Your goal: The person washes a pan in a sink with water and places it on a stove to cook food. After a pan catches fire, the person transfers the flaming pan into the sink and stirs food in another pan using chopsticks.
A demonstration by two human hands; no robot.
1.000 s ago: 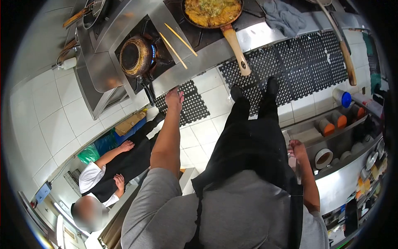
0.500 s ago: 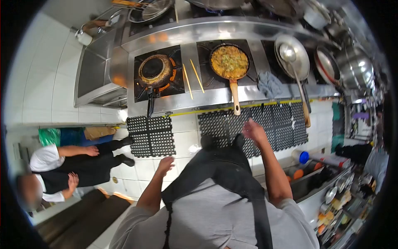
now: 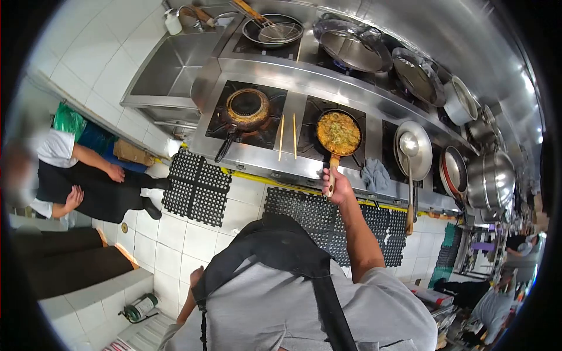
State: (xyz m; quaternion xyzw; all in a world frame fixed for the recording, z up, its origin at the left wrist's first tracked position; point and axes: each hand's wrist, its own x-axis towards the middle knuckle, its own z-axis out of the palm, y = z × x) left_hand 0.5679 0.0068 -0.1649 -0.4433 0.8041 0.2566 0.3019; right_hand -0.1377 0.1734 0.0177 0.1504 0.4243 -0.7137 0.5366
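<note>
Around the wooden handle (image 3: 334,161) of a frying pan (image 3: 338,110), the right hand (image 3: 338,186) has its fingers curled closed, the handle's end showing just below the grip. Just beyond those fingers, the pan sits on a burner of the stove (image 3: 296,105), filled with browned food (image 3: 338,133) flecked with green. Near them on the left lie two chopsticks (image 3: 281,138), roughly side by side; farther left, a scorched pan (image 3: 253,120) stands on another burner. Close on the right of the fingers is a crumpled cloth (image 3: 376,175), and past it a ladle (image 3: 408,144) rests in a wide steel pan (image 3: 427,153). Low and well apart from the right fingers, the left hand (image 3: 196,275) hangs beside the body, partly hidden; how far its fingers are open, or whether they hold anything, I cannot tell.
</note>
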